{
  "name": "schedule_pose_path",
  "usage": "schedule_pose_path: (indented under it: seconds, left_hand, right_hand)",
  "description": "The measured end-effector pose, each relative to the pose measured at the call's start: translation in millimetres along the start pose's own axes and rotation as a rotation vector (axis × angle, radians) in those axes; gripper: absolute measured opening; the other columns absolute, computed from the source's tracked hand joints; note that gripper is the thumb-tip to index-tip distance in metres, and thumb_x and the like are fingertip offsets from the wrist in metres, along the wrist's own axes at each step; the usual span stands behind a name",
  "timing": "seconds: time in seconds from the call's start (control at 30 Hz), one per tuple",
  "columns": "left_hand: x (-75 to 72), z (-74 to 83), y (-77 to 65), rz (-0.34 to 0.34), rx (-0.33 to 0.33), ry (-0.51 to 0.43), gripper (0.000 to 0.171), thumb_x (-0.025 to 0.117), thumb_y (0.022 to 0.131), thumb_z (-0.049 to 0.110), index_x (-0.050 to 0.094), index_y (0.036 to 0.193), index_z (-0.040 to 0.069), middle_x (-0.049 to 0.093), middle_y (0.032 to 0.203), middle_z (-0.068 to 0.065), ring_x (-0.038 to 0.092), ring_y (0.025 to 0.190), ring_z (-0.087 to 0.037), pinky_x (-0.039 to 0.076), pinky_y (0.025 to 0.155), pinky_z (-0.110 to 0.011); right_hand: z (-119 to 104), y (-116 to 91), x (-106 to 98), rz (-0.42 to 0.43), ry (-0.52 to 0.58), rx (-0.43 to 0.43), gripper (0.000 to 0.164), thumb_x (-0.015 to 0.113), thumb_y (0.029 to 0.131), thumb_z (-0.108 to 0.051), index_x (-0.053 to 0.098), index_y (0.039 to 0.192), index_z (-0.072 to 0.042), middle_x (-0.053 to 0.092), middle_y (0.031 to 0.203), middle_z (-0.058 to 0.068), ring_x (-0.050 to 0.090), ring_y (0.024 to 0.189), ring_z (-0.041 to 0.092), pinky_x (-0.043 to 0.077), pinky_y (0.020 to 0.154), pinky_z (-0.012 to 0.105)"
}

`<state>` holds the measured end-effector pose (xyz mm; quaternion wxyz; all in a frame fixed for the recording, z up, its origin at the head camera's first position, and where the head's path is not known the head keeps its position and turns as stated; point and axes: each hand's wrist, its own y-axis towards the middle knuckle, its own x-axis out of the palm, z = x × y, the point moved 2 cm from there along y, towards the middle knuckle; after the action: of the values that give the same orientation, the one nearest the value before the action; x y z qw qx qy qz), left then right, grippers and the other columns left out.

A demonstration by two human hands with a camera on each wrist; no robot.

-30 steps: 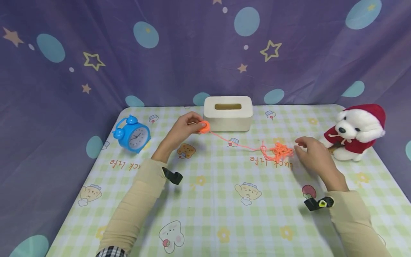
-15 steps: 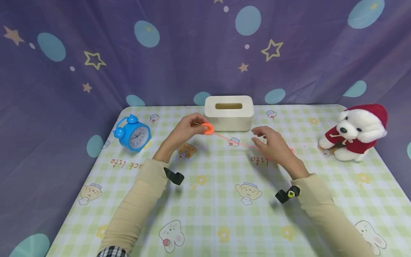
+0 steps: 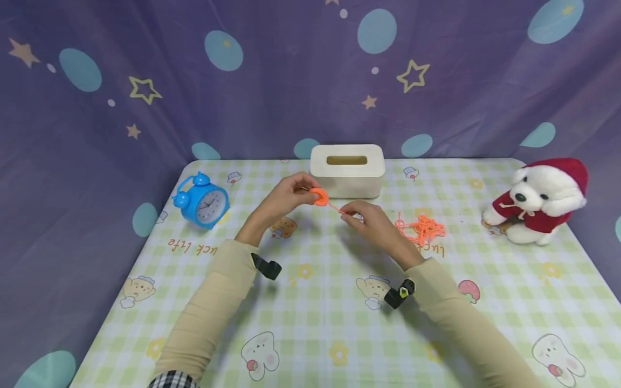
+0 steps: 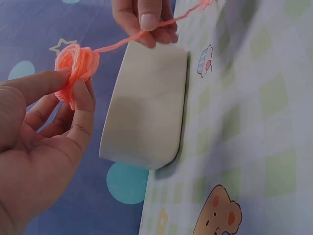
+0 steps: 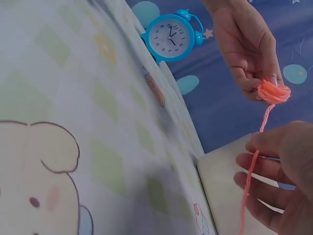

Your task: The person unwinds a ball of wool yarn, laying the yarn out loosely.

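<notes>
My left hand [image 3: 288,198] pinches a small wound bundle of orange yarn [image 4: 78,66] between thumb and fingers, above the table in front of the tissue box. From the bundle a single strand [image 5: 266,117] runs to my right hand [image 3: 371,225], whose thumb and forefinger pinch it a short way off. Past the right hand the strand hangs on down across its fingers in the right wrist view. A loose, tangled heap of the same yarn [image 3: 424,229] lies on the tablecloth to the right, partly behind the right wrist.
A cream tissue box [image 3: 346,186] stands at the back middle, close behind both hands. The blue alarm clock [image 3: 204,205] is at the left and a white plush dog [image 3: 533,202] in red clothes sits at the right. A purple curtain [image 3: 291,81] hangs behind the checked tablecloth [image 3: 310,312].
My right hand has moved left from beside the yarn heap to the strand near the bundle and now pinches it. My left hand has shifted slightly right with the bundle.
</notes>
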<state>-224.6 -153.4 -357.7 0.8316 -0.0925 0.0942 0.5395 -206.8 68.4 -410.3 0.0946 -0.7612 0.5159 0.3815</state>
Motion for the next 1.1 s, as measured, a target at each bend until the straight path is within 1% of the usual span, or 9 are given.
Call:
schedule_pose_path:
  seconds: [0.13,0.3,0.4,0.47,0.6,0.73,0.87,0.93,1.1]
  left_hand:
    - [0.6,0.8,-0.2,-0.002,-0.003,0.010,0.019,0.064,0.092,0.011,0.059,0.111,0.008,0.061,0.108,-0.009,0.064,0.094,-0.024,0.054,0.088,-0.036]
    - [0.0,-0.6,-0.2,-0.009,-0.007,0.002,0.019,0.064,0.092,0.015,0.059,0.110,0.009,0.061,0.107,-0.009,0.064,0.095,-0.023,0.054,0.089,-0.037]
    - [-0.3,-2.3,-0.3,-0.013,0.000,-0.016,0.019,0.063,0.093,0.016,0.059,0.110,0.008,0.062,0.106,-0.007,0.064,0.095,-0.022,0.054,0.089,-0.037]
    - [-0.6,-3.0,-0.6,-0.013,0.010,-0.033,0.019,0.062,0.094,0.017,0.059,0.110,0.007,0.061,0.106,-0.006,0.063,0.096,-0.021,0.054,0.090,-0.037]
    - [-1.9,-3.1,-1.5,0.003,0.037,-0.055,0.019,0.061,0.095,0.017,0.059,0.111,0.007,0.061,0.108,-0.006,0.061,0.097,-0.020,0.054,0.090,-0.036]
    - [-5.0,-3.7,-1.1,0.046,0.051,-0.058,0.020,0.061,0.095,0.018,0.059,0.111,0.007,0.062,0.110,-0.007,0.062,0.097,-0.020,0.054,0.090,-0.038]
    - [-7.4,-4.9,-0.4,0.081,0.040,-0.081,0.020,0.060,0.095,0.018,0.059,0.110,0.006,0.062,0.108,-0.007,0.062,0.096,-0.019,0.053,0.092,-0.042]
    - [-8.1,-5.6,-0.2,0.097,0.031,-0.085,0.020,0.060,0.095,0.018,0.059,0.110,0.006,0.062,0.107,-0.006,0.063,0.096,-0.019,0.054,0.091,-0.042]
    - [-9.7,-6.9,0.5,0.137,0.019,-0.084,0.019,0.060,0.095,0.019,0.059,0.109,0.007,0.062,0.105,-0.005,0.063,0.094,-0.018,0.056,0.087,-0.035]
  right_hand:
    - [-3,-1,-2,0.040,0.013,0.027,0.016,0.062,0.094,-0.019,0.072,0.099,-0.007,0.072,0.097,0.005,0.066,0.094,0.021,0.053,0.088,0.040]
    - [-3,-4,-15,0.137,0.027,0.068,0.017,0.061,0.095,-0.022,0.071,0.101,-0.009,0.072,0.093,0.004,0.066,0.088,0.021,0.054,0.081,0.039]
    - [-1,-5,-24,0.198,0.045,0.070,0.018,0.060,0.096,-0.021,0.070,0.100,-0.007,0.071,0.089,0.006,0.065,0.082,0.020,0.054,0.076,0.037]
    - [1,-5,-28,0.221,0.042,0.068,0.019,0.060,0.096,-0.021,0.069,0.100,-0.006,0.070,0.087,0.006,0.064,0.078,0.019,0.053,0.073,0.035]
    - [4,-10,-35,0.227,0.020,0.072,0.019,0.060,0.096,-0.022,0.069,0.099,-0.006,0.071,0.085,0.006,0.064,0.075,0.017,0.053,0.070,0.031]
    - [8,-18,-41,0.234,0.013,0.094,0.018,0.060,0.096,-0.021,0.070,0.100,-0.008,0.071,0.085,0.005,0.065,0.074,0.017,0.051,0.067,0.029]
    - [15,-27,-48,0.254,0.000,0.118,0.020,0.059,0.096,-0.024,0.070,0.100,-0.008,0.072,0.085,0.005,0.065,0.075,0.017,0.048,0.066,0.025]
    - [19,-32,-53,0.263,-0.009,0.128,0.021,0.060,0.096,-0.025,0.071,0.099,-0.008,0.072,0.085,0.005,0.065,0.075,0.018,0.048,0.066,0.024]
    - [27,-46,-65,0.288,-0.045,0.151,0.020,0.060,0.096,-0.025,0.070,0.098,-0.008,0.072,0.085,0.006,0.066,0.076,0.019,0.047,0.067,0.025]
